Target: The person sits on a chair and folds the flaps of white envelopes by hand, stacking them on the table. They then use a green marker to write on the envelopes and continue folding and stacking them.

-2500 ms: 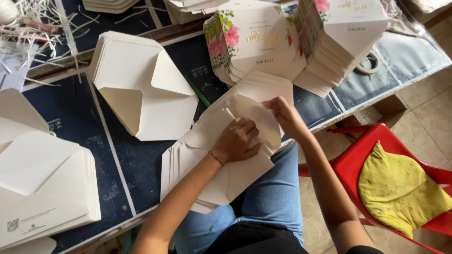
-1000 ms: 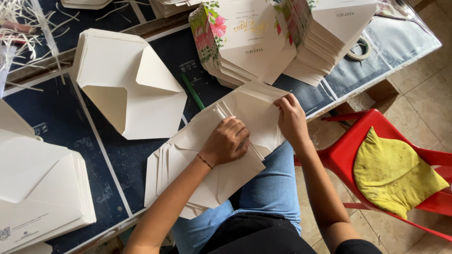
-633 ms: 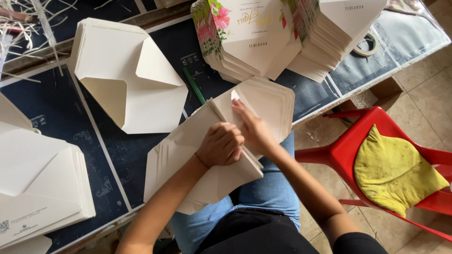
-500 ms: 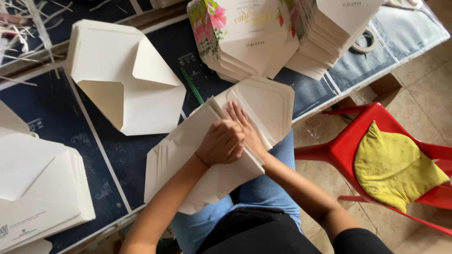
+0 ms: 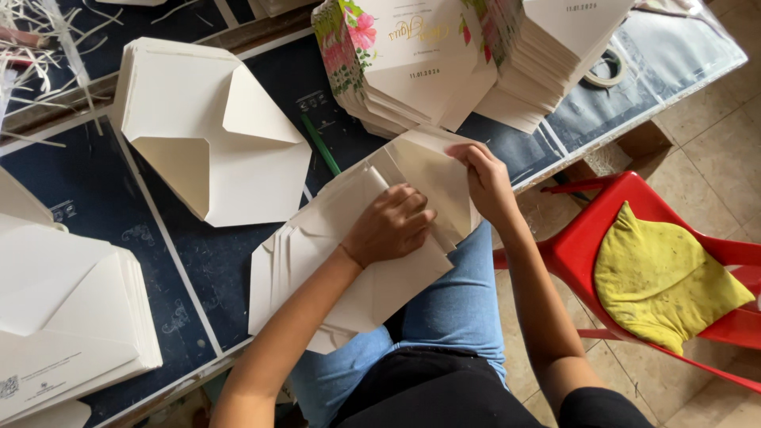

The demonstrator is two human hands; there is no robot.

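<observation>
A stack of cream unfolded envelope sheets [image 5: 317, 246] lies at the table's near edge, overhanging my lap. My left hand [image 5: 390, 223] is curled into a fist and presses down on the middle of the top sheet. My right hand [image 5: 487, 181] grips the far right corner of that top sheet, fingers pinched on its edge beside the fold.
An opened-envelope stack [image 5: 210, 135] sits at centre left, another [image 5: 67, 317] at near left. Floral printed card stacks [image 5: 412, 59] stand at the back. A green pen [image 5: 320, 144], a tape roll [image 5: 609, 67], a dark blue table [image 5: 95, 182], a red chair [image 5: 634, 214] with yellow cloth [image 5: 662, 277] at right.
My right hand slid from beside the left hand out to the sheet's far right corner. The left fist stayed pressed on the sheet.
</observation>
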